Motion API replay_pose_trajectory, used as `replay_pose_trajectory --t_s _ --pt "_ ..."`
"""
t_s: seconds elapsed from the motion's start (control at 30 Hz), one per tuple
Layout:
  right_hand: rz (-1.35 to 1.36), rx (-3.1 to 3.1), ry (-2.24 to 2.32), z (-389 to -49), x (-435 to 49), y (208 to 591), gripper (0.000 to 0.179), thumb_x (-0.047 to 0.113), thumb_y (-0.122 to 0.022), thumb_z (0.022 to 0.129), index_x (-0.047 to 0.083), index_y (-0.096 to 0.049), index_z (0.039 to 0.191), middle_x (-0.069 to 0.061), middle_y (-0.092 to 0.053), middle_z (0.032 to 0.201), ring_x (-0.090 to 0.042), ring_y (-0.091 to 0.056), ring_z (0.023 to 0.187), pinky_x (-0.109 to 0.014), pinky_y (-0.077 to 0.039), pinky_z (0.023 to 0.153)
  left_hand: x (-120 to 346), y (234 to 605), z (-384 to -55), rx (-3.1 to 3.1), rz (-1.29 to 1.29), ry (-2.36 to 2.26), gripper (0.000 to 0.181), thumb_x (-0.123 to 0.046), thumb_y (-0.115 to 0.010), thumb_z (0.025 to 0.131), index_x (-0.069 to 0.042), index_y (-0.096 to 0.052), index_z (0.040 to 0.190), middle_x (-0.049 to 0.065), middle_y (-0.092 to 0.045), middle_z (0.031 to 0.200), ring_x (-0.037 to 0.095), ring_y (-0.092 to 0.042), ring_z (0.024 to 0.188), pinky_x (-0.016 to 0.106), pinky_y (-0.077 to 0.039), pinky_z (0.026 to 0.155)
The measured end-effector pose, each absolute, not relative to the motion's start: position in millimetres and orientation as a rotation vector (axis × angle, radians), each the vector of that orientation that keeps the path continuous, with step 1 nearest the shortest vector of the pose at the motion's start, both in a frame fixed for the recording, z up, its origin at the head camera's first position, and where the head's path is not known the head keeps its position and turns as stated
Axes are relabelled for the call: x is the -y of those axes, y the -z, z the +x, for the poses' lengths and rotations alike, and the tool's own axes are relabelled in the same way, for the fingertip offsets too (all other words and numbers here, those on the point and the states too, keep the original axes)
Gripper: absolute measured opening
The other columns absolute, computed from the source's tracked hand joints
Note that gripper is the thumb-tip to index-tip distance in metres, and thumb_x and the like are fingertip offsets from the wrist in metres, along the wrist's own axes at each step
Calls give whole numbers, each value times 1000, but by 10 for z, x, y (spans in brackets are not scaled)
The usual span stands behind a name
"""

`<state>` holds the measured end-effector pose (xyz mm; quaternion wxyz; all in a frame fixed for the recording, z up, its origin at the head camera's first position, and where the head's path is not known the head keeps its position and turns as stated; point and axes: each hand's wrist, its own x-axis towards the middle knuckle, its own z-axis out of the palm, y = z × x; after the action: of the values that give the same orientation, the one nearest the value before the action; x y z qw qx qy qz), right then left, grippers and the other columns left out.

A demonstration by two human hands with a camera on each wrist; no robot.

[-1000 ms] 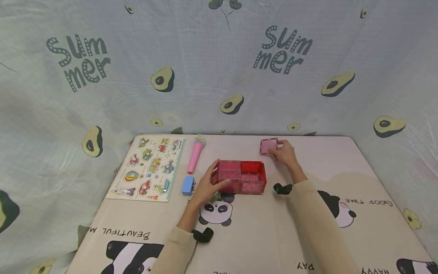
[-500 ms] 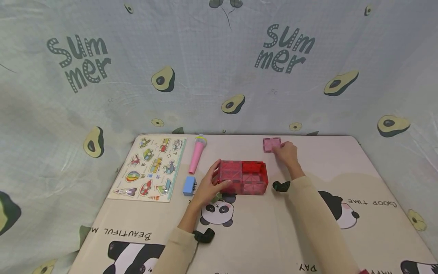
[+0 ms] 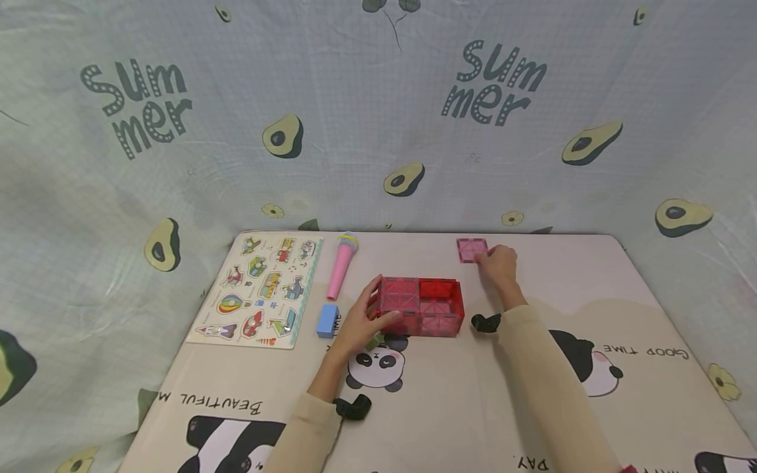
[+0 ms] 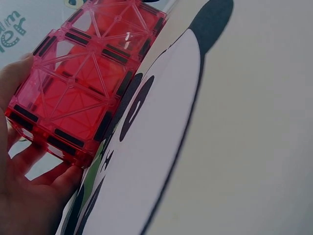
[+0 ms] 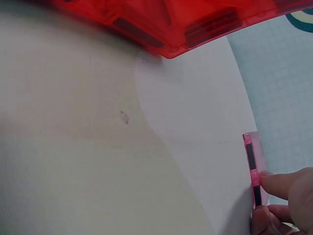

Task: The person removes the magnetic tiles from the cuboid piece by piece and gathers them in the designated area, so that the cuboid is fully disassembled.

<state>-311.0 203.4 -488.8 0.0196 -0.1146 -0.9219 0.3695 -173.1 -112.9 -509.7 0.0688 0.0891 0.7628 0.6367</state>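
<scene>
A red see-through box of square magnetic tiles (image 3: 399, 322) stands mid-table; its left half has a tile on top and its right half is uncovered. My left hand (image 3: 357, 325) grips the box's left end, thumb on the near side, and in the left wrist view its fingers (image 4: 29, 159) reach around that end. Farther back and to the right, my right hand (image 3: 499, 268) pinches a single pink magnetic tile (image 3: 470, 248) by its right side. The right wrist view shows the thumb and fingers (image 5: 283, 183) on that tile (image 5: 250, 156), seen nearly edge-on.
Left of the box lie a pink toy microphone (image 3: 340, 269), a blue block (image 3: 327, 320) and a picture puzzle board (image 3: 260, 289). The table's back edge, beside a hanging printed cloth (image 3: 355, 98), runs just behind the pinched tile.
My right hand has shifted slightly right with the tile, which now appears flatter, and its fingers have drawn in at the tile's side. My left hand keeps its grip on the box.
</scene>
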Motion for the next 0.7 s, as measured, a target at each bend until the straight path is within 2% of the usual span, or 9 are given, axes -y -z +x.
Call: replay_pose_trajectory --t_s 0.07,0.17,0.4,0.7 --pt "-338 2849 -1134 -3100 -2030 4884 39 19 -59 99 -17 -63 112 -30 -59 113 -35 -49 102 -51 -49 96 1130 5095 -1730 -2292 276 -1922 87 -36 -77 88 -41 -24 157 -2 -33 163 27 -37 149 49 -38 118" --pt "-347 2850 -1151 -3082 -2024 4871 41 20 -58 99 -18 -60 114 -31 -55 117 -35 -47 105 -52 -48 99 1131 5101 -1730 -2295 273 -1920 87 -35 -76 88 -42 -24 156 -3 -33 163 27 -37 150 48 -38 118" --pt "-359 2846 -1188 -3057 -2037 4777 53 25 -57 100 -17 -49 132 -35 -47 133 -43 -48 119 -54 -46 107 1137 5110 -1732 -2301 270 -1909 86 -35 -76 88 -44 -24 156 -3 -32 163 27 -38 149 48 -40 117" --pt "-326 2801 -1231 -2945 -2005 4608 60 31 -58 100 -13 -46 138 -33 -47 135 -43 -49 117 -55 -51 103 1138 5108 -1733 -2293 267 -1913 87 -34 -76 88 -44 -23 156 -3 -33 162 26 -39 148 48 -41 116"
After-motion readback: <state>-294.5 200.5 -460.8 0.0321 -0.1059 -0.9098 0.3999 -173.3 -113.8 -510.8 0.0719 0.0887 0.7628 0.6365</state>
